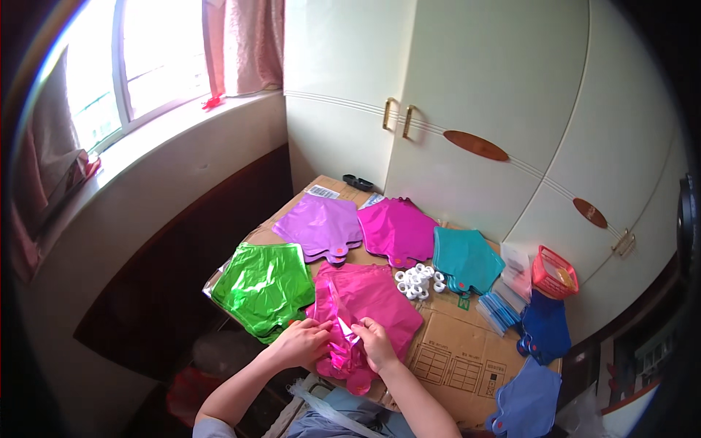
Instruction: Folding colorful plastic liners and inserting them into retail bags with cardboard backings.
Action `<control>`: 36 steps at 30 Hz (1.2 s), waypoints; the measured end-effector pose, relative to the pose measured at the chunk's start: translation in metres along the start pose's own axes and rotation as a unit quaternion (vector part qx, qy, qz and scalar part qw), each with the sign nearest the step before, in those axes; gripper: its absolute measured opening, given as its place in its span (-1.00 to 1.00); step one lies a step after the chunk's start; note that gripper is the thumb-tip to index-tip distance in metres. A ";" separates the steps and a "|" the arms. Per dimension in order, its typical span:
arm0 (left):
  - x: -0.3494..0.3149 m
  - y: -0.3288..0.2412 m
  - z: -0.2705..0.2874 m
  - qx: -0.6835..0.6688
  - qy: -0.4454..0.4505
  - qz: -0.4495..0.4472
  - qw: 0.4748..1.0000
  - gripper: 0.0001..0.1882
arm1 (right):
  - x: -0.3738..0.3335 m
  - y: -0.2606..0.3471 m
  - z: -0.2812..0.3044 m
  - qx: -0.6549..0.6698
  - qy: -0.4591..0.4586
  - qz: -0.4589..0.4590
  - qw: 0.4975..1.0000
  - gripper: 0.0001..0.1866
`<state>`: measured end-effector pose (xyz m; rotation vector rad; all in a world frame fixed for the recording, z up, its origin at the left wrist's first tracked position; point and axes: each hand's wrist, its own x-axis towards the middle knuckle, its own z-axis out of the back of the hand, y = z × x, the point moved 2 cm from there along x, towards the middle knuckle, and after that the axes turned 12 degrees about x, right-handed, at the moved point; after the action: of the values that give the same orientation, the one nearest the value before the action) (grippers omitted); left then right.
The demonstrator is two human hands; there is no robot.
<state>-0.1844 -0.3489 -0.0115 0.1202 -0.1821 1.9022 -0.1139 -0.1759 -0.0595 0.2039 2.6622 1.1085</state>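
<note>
Both hands work on a shiny pink foil sheet (338,339), gathered and crumpled over a stack of flat pink foil pieces (387,299) that look like uninflated foil balloons. My left hand (303,343) is closed on its left side, the fingertips pressed into the folds. On its right edge my right hand (375,343) pinches the foil between thumb and fingers. To the left lies a bright green foil stack (263,285). Behind are a lilac stack (318,223) and a magenta stack (398,228). Small white rings (418,282) lie in a heap right of the pink stack.
A cardboard surface (456,343) carries everything. On its right are a teal stack (467,257), flat blue packets (499,312), a dark blue stack (546,326), a slate-blue stack (527,398) and a red basket (553,272). A white cupboard (482,87) stands behind.
</note>
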 end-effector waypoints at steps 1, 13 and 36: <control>0.002 0.000 -0.001 0.016 0.007 0.001 1.000 -0.69 | -0.003 0.007 -0.001 0.076 -0.024 -0.014 0.997 -0.94; 0.019 -0.014 0.001 0.097 0.084 0.011 0.992 -0.49 | -0.080 0.197 0.078 0.308 -0.051 0.263 0.913 -0.61; 0.143 -0.145 -0.040 0.055 -0.006 -0.322 0.945 -0.49 | -0.175 0.102 0.096 -0.653 0.066 0.189 0.730 -0.74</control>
<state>-0.0945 -0.1616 -0.0164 0.2363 -0.0338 1.2568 0.0839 -0.0783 -0.0209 0.3676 1.2972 2.8279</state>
